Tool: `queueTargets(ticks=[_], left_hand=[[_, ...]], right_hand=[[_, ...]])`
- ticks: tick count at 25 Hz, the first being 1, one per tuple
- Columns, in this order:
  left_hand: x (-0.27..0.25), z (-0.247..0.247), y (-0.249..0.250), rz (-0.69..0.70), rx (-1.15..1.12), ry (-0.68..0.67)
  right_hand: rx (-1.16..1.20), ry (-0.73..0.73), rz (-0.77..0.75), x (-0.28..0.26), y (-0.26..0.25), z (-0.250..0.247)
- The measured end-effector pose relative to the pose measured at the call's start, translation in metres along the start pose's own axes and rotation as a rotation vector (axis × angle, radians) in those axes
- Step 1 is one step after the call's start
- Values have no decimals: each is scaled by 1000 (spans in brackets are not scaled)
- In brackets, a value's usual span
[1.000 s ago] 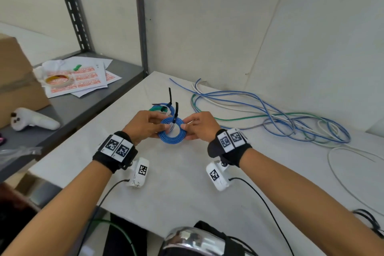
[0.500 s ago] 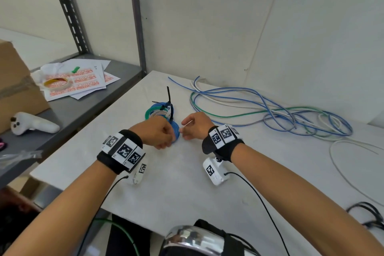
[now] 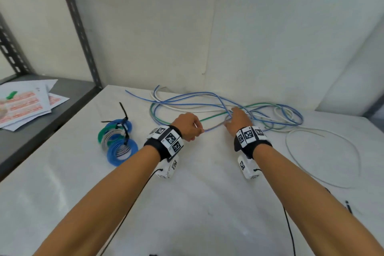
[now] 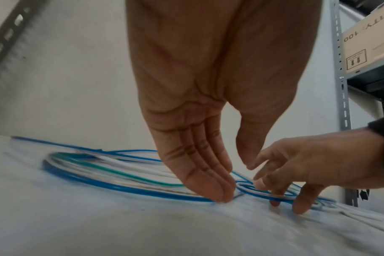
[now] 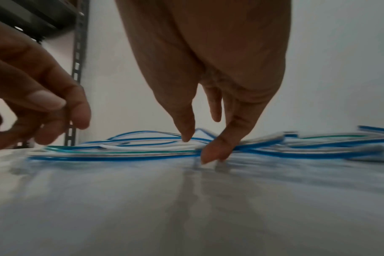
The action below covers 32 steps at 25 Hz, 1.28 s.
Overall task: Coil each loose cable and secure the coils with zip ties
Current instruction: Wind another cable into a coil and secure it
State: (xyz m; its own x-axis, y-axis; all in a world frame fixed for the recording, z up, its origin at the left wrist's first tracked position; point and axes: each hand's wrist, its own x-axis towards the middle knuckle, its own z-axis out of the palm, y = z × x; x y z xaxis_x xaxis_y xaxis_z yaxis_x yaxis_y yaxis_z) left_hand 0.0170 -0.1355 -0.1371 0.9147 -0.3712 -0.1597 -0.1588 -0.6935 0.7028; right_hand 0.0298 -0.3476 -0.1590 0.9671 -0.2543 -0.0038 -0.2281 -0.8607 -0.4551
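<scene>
Three tied coils lie stacked at the table's left: a blue coil (image 3: 122, 150) in front, a green and grey coil (image 3: 109, 134), and another blue one (image 3: 124, 125), with black zip ties (image 3: 124, 110) sticking up. Loose blue cables (image 3: 187, 97), a green cable (image 3: 214, 117) and white cables tangle at the back. My left hand (image 3: 197, 131) points straight fingers down, its fingertips (image 4: 219, 197) touching the table beside a blue cable (image 4: 143, 190). My right hand (image 3: 230, 120) spreads its fingers (image 5: 213, 155) into the tangle and grips nothing clearly.
A long white cable (image 3: 324, 137) loops across the right of the table (image 3: 187, 203). A grey shelf (image 3: 62, 122) with printed papers (image 3: 25, 104) borders the left, behind a slotted metal upright (image 3: 76, 27). A cardboard box (image 4: 368, 43) sits on a rack.
The tied blue coil held by both hands now lies on the stack at the left. Both hands have let go and moved right and back to the loose cables.
</scene>
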Motion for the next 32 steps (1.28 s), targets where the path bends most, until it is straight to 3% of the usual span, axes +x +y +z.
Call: queueTargets(ticks=[3,8,13,17,20,24,30,32], left_hand=[[20,13,12,2,-100,-14],[40,15,35,-27,-476,51],[51,1,74,95,-811,208],[46,-22,93,238,-873,301],[34,-50,100,325,-919,372],[20,-86,107,357,-1025,384],[14,-83,108,324,-1203,293],[17,-80,103,298,-1293,264]], right_hand=[[-7,-11,16,10,16,-6],[129,168,-146,-3,5,-19],[88,146,-312,-18,16,-23],[94,13,-198,-13,52,-21],[181,42,-86,-6,81,-26],[111,55,18,3,105,-38],[222,199,56,10,94,-43],[292,317,53,7,85,-49]])
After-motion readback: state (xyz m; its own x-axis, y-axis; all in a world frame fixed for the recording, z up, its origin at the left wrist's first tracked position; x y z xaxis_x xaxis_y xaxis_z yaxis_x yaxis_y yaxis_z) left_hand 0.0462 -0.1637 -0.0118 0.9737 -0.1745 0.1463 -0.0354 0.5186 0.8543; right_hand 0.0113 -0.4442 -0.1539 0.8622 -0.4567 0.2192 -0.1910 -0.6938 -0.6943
